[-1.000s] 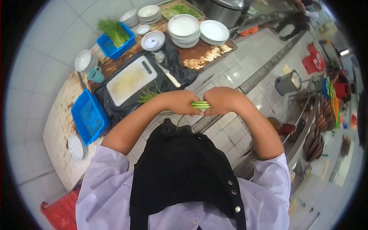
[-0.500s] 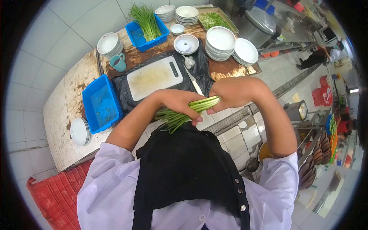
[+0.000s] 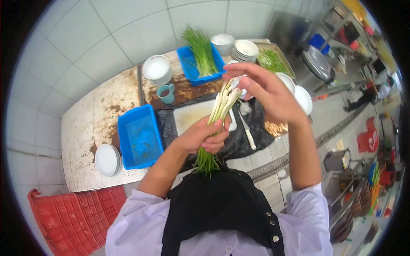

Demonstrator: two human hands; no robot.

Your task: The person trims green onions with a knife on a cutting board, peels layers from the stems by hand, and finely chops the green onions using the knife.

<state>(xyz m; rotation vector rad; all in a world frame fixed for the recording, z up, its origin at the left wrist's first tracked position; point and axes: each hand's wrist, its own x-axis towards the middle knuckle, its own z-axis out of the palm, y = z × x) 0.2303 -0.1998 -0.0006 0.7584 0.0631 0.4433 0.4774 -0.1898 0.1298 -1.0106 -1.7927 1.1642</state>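
My left hand [image 3: 204, 135] is wrapped around the middle of a bunch of scallions [image 3: 224, 101], held over the near edge of the table. White ends point up and away from me, and green leaves hang down toward my apron. My right hand [image 3: 271, 94] is open beside the white ends, fingers stretched out and thumb apart; whether it touches them I cannot tell. Below the bunch lies a white cutting board [image 3: 184, 116] on black plastic, partly covered by my left hand. A knife [image 3: 248, 133] with a white handle rests to the board's right.
At the left stand a blue tub [image 3: 136, 128] with green scraps and a stack of plates [image 3: 106, 160]. Farther back are a teal mug [image 3: 165, 94], stacked bowls [image 3: 156, 68], a blue bin [image 3: 190, 76] of scallions and a tray of chopped greens [image 3: 273, 62]. Another person [image 3: 362, 97] is far right.
The bunch has swung from lying sideways to nearly upright, farther from my body. My right hand has let go of the white ends and opened. My left hand keeps its hold.
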